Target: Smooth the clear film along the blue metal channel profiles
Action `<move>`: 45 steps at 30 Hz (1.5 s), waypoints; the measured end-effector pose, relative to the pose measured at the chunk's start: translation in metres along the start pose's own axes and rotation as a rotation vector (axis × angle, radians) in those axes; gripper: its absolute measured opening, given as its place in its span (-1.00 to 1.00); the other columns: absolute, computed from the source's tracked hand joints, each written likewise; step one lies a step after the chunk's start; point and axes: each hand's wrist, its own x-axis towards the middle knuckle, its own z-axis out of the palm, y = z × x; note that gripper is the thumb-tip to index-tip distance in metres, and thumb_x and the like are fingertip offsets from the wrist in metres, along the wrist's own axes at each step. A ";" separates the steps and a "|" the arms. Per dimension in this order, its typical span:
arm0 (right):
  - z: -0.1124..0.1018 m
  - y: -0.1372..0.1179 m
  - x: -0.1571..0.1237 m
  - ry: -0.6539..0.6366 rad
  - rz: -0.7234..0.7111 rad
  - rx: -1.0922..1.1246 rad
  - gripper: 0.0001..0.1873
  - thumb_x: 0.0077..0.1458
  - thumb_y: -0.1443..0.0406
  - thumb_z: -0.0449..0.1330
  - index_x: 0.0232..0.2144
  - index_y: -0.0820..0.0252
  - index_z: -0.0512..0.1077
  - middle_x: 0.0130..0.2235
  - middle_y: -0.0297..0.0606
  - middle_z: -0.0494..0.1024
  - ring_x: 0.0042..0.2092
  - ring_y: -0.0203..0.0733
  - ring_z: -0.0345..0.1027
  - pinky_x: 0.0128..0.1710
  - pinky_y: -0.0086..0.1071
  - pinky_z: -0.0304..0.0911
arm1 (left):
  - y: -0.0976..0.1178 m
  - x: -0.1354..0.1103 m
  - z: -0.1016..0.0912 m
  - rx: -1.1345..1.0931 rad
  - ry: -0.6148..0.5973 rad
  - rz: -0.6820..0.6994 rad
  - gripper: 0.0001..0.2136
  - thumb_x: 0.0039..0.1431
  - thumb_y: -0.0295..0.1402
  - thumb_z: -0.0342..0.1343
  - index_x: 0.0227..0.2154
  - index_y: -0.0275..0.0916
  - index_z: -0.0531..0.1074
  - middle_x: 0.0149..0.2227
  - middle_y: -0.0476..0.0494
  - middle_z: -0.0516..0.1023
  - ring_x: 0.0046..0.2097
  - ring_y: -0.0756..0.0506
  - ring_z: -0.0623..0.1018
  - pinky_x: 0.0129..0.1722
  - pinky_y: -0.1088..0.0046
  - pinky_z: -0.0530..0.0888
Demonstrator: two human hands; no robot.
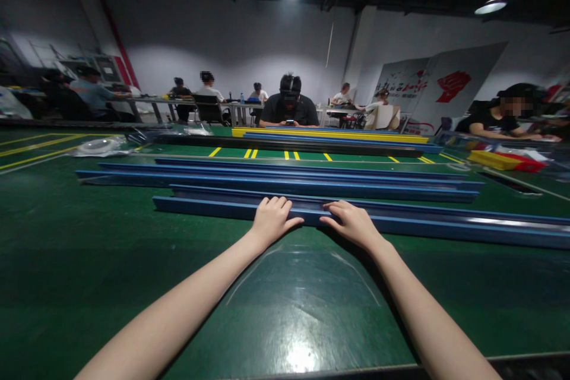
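Note:
A long blue U-shaped channel (205, 208) lies crosswise on the green tabletop (133, 285), its open side facing up. My left hand (272, 218) grips its near wall, with the fingers hooked over the rim and the thumb stretched along the near side. A short way to the right, my right hand (350, 219) holds the same wall, fingertips inside the trough and thumb low on the outer face. Between the two hands a stretch of the wall shows. Just behind lies more blue channel (267, 187), roughly parallel and apart from my hands.
Farther back lie a black rail (285, 143) and a yellow rail (329, 133). A plastic-wrapped coil (98, 146) is at the left; a yellow tray (494, 159) and a flat black object (510, 183) are at the right. A person (289, 105) sits opposite, holding a phone-like device.

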 end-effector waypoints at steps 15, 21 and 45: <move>0.001 0.000 0.000 0.002 -0.008 -0.004 -0.62 0.11 0.07 -0.07 -0.24 0.14 0.42 -0.10 -0.25 0.46 -0.08 -0.21 0.30 -0.21 -0.39 0.22 | 0.000 0.001 -0.003 0.001 -0.023 -0.018 -0.56 0.06 0.05 -0.14 -0.40 -0.27 0.35 -0.35 -0.14 0.45 -0.29 -0.12 0.40 -0.32 0.36 0.18; 0.001 0.000 0.000 -0.001 -0.005 -0.004 -0.62 0.10 0.06 -0.07 -0.24 0.12 0.42 -0.10 -0.26 0.46 -0.08 -0.22 0.30 -0.21 -0.41 0.22 | 0.001 0.001 -0.003 0.012 -0.027 -0.017 -0.56 0.06 0.05 -0.14 -0.41 -0.27 0.36 -0.36 -0.14 0.45 -0.30 -0.12 0.40 -0.33 0.36 0.19; 0.001 0.000 0.000 -0.007 -0.004 -0.003 -0.61 0.11 0.07 -0.07 -0.23 0.14 0.42 -0.09 -0.24 0.45 -0.07 -0.21 0.29 -0.17 -0.39 0.21 | 0.000 0.000 -0.001 -0.016 -0.012 -0.011 -0.58 0.07 0.04 -0.12 -0.44 -0.27 0.34 -0.39 -0.14 0.46 -0.32 -0.11 0.41 -0.33 0.36 0.18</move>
